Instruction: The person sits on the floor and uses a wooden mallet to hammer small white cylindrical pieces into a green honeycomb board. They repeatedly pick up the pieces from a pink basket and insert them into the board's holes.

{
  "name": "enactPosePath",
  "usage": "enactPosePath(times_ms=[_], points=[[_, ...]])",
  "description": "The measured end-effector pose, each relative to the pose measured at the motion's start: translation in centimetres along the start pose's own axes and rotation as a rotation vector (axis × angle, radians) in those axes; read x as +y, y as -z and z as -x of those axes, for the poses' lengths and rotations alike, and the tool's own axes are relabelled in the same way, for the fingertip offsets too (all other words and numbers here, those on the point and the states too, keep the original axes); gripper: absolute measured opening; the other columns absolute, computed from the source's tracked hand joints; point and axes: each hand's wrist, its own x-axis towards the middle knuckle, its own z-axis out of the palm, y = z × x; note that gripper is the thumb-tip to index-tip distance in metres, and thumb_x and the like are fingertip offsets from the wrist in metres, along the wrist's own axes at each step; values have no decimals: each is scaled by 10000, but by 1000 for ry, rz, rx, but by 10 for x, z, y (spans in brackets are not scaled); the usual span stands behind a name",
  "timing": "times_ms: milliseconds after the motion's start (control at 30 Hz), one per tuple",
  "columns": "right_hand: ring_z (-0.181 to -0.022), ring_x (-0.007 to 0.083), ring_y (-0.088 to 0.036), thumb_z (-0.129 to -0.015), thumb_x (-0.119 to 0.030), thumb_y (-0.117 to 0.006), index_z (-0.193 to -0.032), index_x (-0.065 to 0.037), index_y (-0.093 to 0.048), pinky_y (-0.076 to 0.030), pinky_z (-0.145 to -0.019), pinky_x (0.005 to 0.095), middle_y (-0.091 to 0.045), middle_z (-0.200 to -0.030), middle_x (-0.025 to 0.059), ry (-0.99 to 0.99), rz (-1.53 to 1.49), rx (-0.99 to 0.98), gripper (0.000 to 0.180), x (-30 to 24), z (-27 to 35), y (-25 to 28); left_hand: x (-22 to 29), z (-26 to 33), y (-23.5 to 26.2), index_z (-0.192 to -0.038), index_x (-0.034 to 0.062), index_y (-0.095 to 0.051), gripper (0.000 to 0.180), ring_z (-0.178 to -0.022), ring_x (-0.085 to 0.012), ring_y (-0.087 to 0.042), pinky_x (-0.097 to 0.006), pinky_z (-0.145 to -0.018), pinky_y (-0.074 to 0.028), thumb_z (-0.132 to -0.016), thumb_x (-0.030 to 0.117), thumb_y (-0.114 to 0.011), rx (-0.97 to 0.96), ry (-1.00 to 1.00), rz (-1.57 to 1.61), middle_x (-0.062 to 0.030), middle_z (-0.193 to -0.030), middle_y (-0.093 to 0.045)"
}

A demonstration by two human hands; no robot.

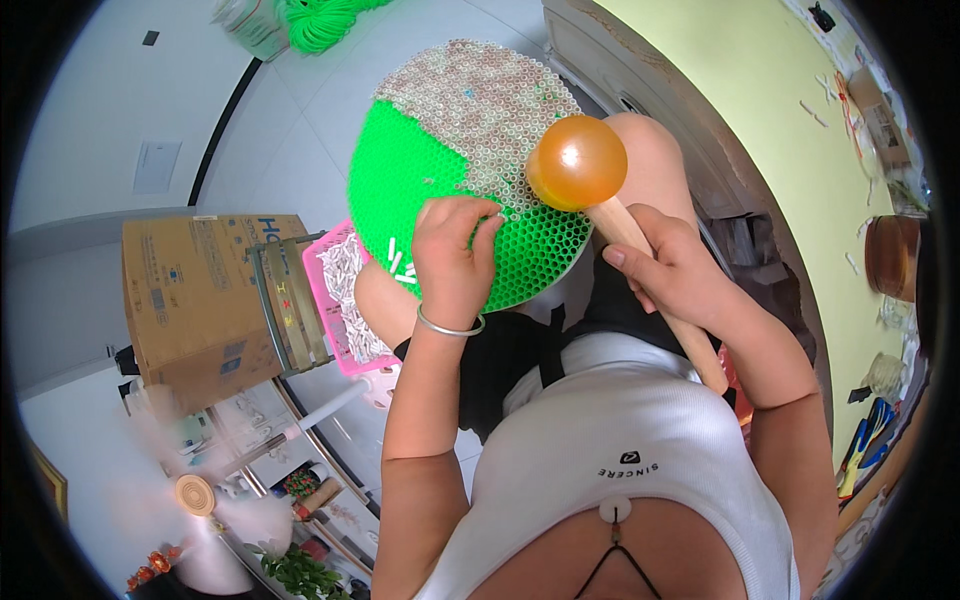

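Across my lap lies a round bright-green honeycomb board [400, 165], tilted up at its far side. Its far part is packed with short pale tubes [465, 90] standing in the holes; the near part shows bare green cells. My left hand [452, 250], with a bangle at the wrist, is closed in a pinch at the border of the filled cells, seemingly on a small white tube. A few loose white tubes [402, 268] rest on the board beside it. My right hand [670, 260] grips the wooden handle of a mallet, its round amber head [577, 163] over the board's right edge.
Left of my knee stands a pink basket [322, 290] heaped with white tubes. Beyond it are a cardboard box [190, 300] and a spinning fan [195, 495]. Green cord [320, 22] lies at the far left. A pale cabinet [600, 60] borders the right.
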Motion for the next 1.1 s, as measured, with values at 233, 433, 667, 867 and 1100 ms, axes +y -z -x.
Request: enactPosePath(times_ms=[233, 433, 667, 867, 1100], points=[[-446, 103, -521, -994, -257, -624, -1016, 47, -529, -425, -428, 262, -564, -650, 41, 19, -4, -11, 319, 2, 0, 2, -3, -2, -14, -845, 53, -681, 138, -871, -298, -616, -392, -803, -485, -744, 5, -761, 22, -34, -63, -95, -866, -679], [-450, 108, -534, -989, -269, -630, -1007, 44, -529, -433, -431, 263, -569, -651, 51, 21, 39, -9, 329, 2, 0, 1, 0, -6, -17, -834, 54, -674, 134, -848, -311, -604, -402, -778, -481, -738, 2, -752, -25, -109, -160, -102, -838, -655], [-484, 145, -566, -980, -269, -640, -1012, 30, -532, -459, -457, 290, -586, -672, 81, 87, 107, -67, 320, -30, 0, -16, -15, 0, 2, -952, 59, -725, 209, -845, -330, -608, -427, -769, -482, -748, 72, -770, 2, -48, 14, -108, -888, -671], [-497, 214, -581, -984, -281, -634, -1003, 25, -524, -475, -477, 349, -614, -695, 145, 530, 487, 10, 326, -2, -21, -23, -45, 19, 71, -892, 47, -752, 139, -868, -340, -622, -422, -797, -505, -755, 66, -764, -67, 198, -182, -141, -873, -680], [-459, 151, -541, -1004, -269, -607, -997, 39, -535, -452, -449, 301, -571, -649, 82, 1, 242, -6, 316, -26, -2, -16, -36, 32, 74, -908, 48, -754, 192, -874, -326, -615, -424, -773, -494, -716, 40, -762, -231, 131, -266, -117, -848, -659]])
